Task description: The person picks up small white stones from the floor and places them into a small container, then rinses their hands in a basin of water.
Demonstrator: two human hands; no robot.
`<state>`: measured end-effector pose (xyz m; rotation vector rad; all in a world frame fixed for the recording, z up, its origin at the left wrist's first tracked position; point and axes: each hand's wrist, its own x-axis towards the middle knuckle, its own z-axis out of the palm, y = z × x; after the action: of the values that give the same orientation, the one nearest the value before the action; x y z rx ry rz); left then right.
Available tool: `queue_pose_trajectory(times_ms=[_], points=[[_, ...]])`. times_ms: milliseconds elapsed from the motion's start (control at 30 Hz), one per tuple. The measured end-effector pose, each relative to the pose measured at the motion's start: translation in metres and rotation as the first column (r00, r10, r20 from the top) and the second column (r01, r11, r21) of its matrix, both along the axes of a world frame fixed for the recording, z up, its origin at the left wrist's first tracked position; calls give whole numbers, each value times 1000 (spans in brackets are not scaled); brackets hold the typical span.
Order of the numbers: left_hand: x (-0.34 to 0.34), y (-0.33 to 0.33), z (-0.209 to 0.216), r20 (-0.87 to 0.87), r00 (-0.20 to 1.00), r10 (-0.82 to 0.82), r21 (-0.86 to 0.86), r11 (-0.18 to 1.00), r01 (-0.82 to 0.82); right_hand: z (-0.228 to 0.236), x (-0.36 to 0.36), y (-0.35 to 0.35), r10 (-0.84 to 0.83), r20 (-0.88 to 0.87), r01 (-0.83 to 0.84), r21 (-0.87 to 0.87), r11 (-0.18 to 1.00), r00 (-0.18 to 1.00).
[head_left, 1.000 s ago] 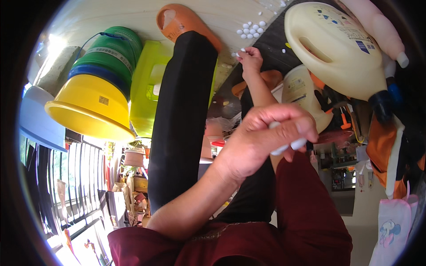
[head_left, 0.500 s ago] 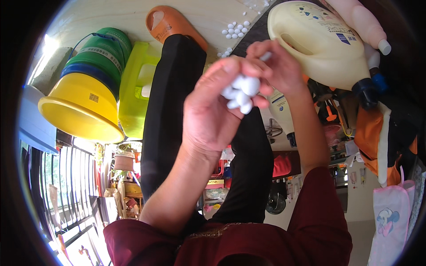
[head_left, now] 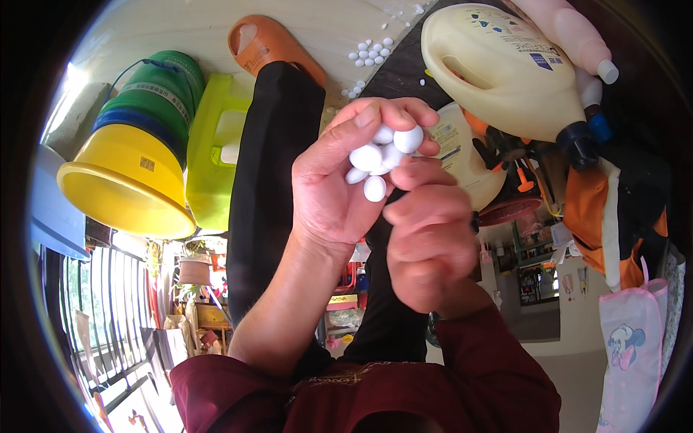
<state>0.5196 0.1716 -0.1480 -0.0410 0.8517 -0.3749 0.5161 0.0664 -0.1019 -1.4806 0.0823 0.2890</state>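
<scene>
My left hand [head_left: 321, 173] is cupped palm up, its fingers curled round several smooth white pebbles [head_left: 367, 156]. They lie in a small heap on the palm. My right hand [head_left: 433, 231] is close beside it, curled into a fist and slightly blurred. Its knuckles come up against the edge of the left palm, and whatever may be inside the fist is hidden. More white pebbles [head_left: 370, 54] are scattered on the floor beyond my hands, near the orange slipper [head_left: 289, 54] on my foot.
On the left stand a yellow basin [head_left: 123, 177], a green bucket [head_left: 162, 94] and a lime-green plastic container [head_left: 213, 159]. A large cream bottle [head_left: 505, 79] with a dark cap lies to the right, beside a pink bottle [head_left: 570, 32]. An orange and black cloth [head_left: 592, 231] hangs farther right.
My right hand has come down from the far side of the left hand to its near right side and closed into a fist. The left hand keeps its pebbles.
</scene>
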Motion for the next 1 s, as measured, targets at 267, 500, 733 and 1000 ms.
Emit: queue_pose_trajectory(times_ms=[267, 500, 733, 1000], points=[[6, -6, 19, -63, 983, -174, -9, 985, 173, -122, -21, -38, -15, -309, -187, -611, 769, 951], [1, -10, 24, -112, 970, -217, -117, 972, 204, -285, -58, -38, 118, -378, -372, -720, 586, 918], [1, -11, 22, -143, 962, -231, -116, 970, 216, -300, -59, -2, -27, -550, -507, -786, 355, 835], [2, -11, 24, -152, 952, -265, -135, 960, 245, -311, -76, -11, 22, -580, -545, -751, 371, 814]])
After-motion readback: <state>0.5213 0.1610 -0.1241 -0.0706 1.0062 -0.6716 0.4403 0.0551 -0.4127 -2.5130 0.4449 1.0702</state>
